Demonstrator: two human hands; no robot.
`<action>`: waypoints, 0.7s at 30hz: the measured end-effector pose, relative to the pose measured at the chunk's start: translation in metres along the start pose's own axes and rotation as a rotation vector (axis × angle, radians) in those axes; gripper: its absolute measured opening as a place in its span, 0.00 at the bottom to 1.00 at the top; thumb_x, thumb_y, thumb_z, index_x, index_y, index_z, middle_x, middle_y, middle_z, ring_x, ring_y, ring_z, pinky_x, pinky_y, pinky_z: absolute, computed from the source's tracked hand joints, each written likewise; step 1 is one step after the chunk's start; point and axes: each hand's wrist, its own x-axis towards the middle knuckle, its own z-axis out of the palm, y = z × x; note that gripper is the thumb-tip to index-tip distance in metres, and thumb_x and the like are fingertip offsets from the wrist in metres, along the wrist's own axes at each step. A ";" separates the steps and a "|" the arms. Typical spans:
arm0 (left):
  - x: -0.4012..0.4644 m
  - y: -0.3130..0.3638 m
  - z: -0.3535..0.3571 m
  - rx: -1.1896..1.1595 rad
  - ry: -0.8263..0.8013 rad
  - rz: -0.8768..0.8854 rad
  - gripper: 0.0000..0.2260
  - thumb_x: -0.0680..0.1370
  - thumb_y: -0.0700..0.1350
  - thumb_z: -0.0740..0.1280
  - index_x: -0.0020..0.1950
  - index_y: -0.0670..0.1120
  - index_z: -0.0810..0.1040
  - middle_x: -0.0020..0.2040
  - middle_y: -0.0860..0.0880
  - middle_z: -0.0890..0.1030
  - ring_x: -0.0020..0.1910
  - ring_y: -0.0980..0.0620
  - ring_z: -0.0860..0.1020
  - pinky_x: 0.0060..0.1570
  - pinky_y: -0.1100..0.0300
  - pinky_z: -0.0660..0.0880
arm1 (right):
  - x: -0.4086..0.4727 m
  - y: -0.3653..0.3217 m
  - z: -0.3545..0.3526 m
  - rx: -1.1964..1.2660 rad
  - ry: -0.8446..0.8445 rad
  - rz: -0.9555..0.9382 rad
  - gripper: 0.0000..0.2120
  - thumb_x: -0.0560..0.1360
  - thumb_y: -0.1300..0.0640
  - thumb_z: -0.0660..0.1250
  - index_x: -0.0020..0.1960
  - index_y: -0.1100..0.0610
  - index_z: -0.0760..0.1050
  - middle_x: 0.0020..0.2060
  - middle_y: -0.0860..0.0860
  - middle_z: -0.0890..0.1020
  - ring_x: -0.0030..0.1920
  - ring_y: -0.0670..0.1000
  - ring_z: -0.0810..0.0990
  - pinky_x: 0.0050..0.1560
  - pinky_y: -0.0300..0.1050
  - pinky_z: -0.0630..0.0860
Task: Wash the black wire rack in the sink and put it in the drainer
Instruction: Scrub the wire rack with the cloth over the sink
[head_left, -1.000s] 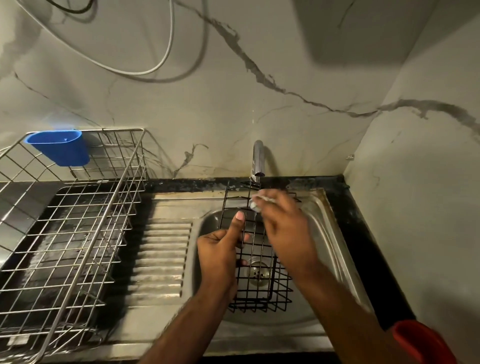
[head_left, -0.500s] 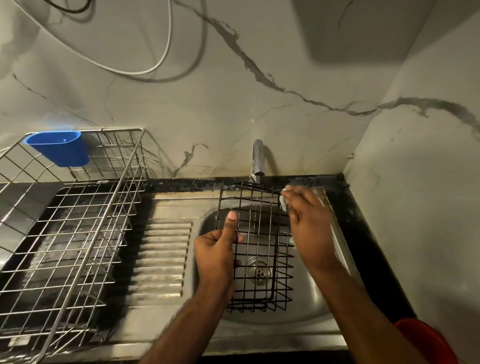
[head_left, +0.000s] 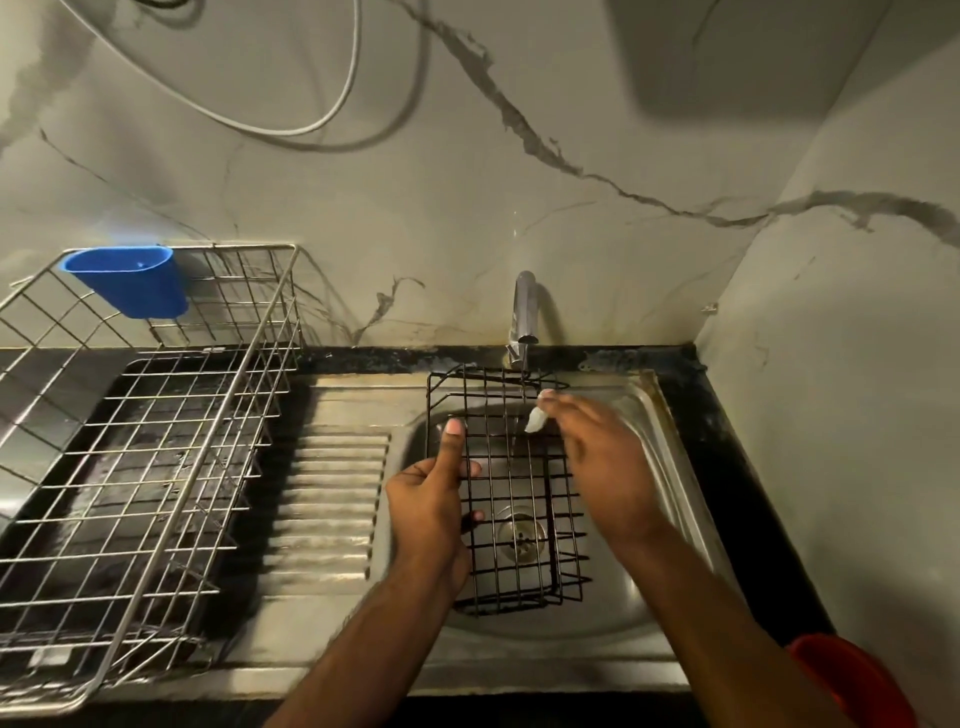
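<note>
Black wire rack (head_left: 519, 499) is sitting tilted in the steel sink (head_left: 670, 447), under the tap (head_left: 523, 312). Left hand (head_left: 428, 506) is gripping rack's left edge, thumb up. Right hand (head_left: 605, 457) is pinching a small pale scrub piece (head_left: 535, 420) against rack's upper wires. Silver wire drainer (head_left: 150, 447) w/ blue cup (head_left: 130, 280) is standing on dark countertop (head_left: 727, 415), left of the ribbed drainboard (head_left: 332, 504). Marble-look wall (head_left: 467, 208) is lining back & right.
</note>
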 end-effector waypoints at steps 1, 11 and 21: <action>0.000 -0.001 0.001 -0.002 0.001 -0.005 0.16 0.75 0.59 0.73 0.44 0.45 0.81 0.33 0.52 0.82 0.36 0.56 0.79 0.29 0.58 0.73 | -0.002 -0.005 0.004 -0.011 -0.001 -0.028 0.19 0.76 0.69 0.62 0.64 0.58 0.78 0.62 0.55 0.81 0.63 0.52 0.79 0.65 0.46 0.74; 0.004 0.005 -0.006 -0.071 0.008 -0.012 0.18 0.77 0.58 0.72 0.46 0.42 0.86 0.42 0.49 0.88 0.45 0.51 0.85 0.37 0.55 0.75 | -0.022 -0.019 0.027 0.046 -0.282 -0.461 0.35 0.72 0.73 0.66 0.75 0.52 0.66 0.75 0.47 0.67 0.76 0.46 0.61 0.75 0.47 0.62; 0.002 0.004 -0.007 -0.098 -0.010 -0.031 0.18 0.75 0.60 0.73 0.41 0.45 0.82 0.32 0.51 0.81 0.31 0.55 0.77 0.28 0.58 0.73 | -0.018 -0.027 0.016 0.017 -0.223 -0.410 0.21 0.75 0.67 0.66 0.67 0.56 0.77 0.64 0.52 0.77 0.65 0.50 0.75 0.59 0.48 0.79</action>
